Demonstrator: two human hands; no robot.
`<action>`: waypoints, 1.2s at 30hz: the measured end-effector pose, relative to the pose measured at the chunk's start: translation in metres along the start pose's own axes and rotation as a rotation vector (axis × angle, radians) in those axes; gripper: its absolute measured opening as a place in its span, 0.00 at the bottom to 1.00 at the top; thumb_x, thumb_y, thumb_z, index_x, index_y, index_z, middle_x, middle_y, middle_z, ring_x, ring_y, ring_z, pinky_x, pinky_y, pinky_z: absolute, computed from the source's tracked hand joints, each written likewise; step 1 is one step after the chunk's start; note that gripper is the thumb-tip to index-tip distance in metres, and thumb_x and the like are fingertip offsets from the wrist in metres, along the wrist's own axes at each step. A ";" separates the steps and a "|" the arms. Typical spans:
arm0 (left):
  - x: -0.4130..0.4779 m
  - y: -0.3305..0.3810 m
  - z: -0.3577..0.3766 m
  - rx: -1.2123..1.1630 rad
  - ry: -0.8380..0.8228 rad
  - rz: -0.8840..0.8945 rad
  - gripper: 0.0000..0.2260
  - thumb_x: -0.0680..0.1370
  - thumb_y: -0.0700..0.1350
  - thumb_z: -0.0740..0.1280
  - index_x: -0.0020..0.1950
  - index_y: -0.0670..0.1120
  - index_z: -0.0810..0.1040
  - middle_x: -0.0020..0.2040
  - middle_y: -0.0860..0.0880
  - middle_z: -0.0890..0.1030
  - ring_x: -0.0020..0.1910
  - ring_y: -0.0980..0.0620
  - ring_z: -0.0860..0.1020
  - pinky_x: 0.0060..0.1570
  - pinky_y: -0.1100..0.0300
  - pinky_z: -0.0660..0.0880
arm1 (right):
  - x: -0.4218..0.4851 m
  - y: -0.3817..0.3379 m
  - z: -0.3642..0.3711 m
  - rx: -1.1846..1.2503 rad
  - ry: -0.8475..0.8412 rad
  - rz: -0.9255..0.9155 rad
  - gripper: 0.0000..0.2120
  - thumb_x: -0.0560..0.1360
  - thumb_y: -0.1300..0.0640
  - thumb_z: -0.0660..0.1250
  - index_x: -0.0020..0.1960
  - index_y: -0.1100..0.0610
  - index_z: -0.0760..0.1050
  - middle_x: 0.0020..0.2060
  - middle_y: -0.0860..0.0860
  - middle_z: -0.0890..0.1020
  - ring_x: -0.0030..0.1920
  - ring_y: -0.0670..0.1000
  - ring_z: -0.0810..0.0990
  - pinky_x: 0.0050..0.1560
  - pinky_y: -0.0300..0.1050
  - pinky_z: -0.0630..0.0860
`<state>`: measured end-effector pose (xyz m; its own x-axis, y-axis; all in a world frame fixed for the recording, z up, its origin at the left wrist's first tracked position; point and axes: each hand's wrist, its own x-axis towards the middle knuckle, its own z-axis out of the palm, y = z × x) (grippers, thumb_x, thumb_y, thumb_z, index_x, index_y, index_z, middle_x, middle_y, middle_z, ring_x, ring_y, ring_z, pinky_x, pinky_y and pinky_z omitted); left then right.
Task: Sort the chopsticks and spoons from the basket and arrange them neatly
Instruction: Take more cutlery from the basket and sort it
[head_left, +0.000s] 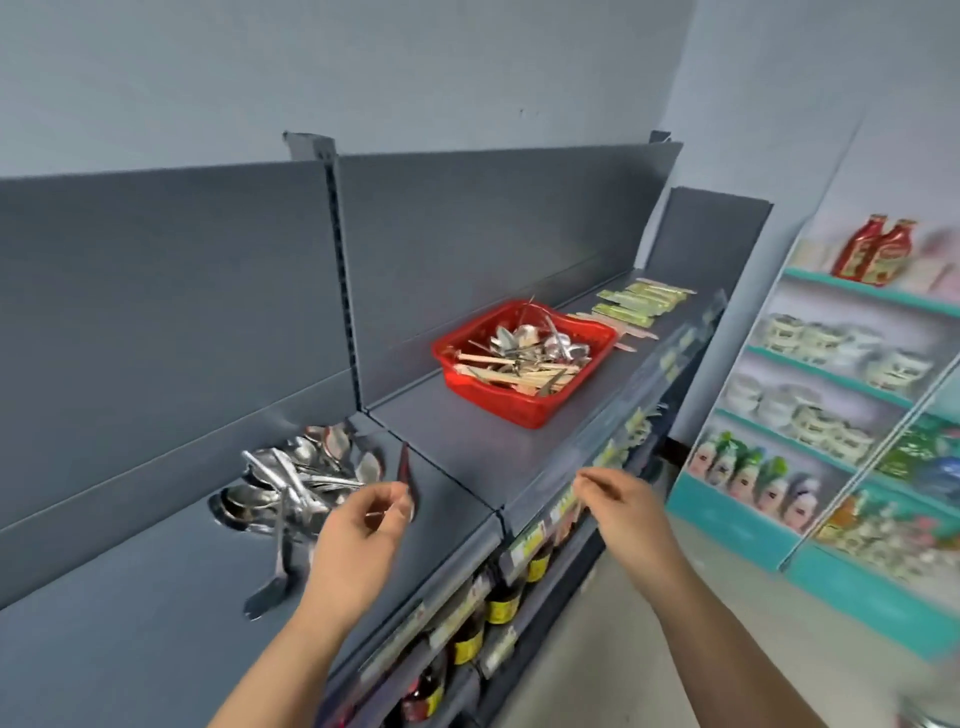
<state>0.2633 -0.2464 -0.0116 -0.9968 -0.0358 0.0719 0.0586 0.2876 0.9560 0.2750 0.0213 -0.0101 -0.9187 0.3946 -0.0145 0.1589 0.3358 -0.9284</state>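
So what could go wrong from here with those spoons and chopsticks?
The spoon pile on the shelf is a loose heap, with one stray spoon pointing toward the front edge; adding the held spoon from the left hand might nudge it off. In the red basket, spoons and chopsticks lie tangled, so lifting one could drag others out.

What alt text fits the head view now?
A left hand pinches a spoon beside a pile of spoons on a grey shelf. Farther along, a red basket holds chopsticks and more spoons; the right hand looks empty.
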 end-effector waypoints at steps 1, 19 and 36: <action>0.010 0.004 0.018 0.002 -0.009 0.008 0.03 0.78 0.43 0.67 0.49 0.49 0.80 0.42 0.53 0.82 0.41 0.55 0.79 0.45 0.61 0.73 | 0.013 0.004 -0.014 -0.005 0.010 -0.007 0.06 0.78 0.55 0.67 0.54 0.52 0.80 0.43 0.40 0.81 0.38 0.30 0.77 0.33 0.22 0.69; 0.254 0.045 0.174 0.012 0.060 -0.001 0.04 0.78 0.42 0.66 0.46 0.49 0.80 0.42 0.49 0.84 0.42 0.49 0.80 0.49 0.53 0.74 | 0.277 -0.001 -0.068 -0.073 -0.102 -0.083 0.07 0.78 0.53 0.67 0.53 0.50 0.82 0.41 0.45 0.84 0.35 0.43 0.80 0.32 0.26 0.72; 0.426 0.016 0.253 0.556 0.017 -0.278 0.23 0.77 0.51 0.67 0.69 0.42 0.72 0.63 0.44 0.79 0.60 0.45 0.77 0.57 0.58 0.71 | 0.501 0.005 0.006 -0.447 -0.532 -0.175 0.24 0.77 0.57 0.67 0.72 0.56 0.68 0.69 0.53 0.74 0.67 0.51 0.73 0.65 0.43 0.69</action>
<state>-0.1747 -0.0150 -0.0381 -0.9694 -0.1945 -0.1496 -0.2447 0.7209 0.6484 -0.1868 0.2161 -0.0245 -0.9780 -0.1289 -0.1640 0.0217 0.7190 -0.6947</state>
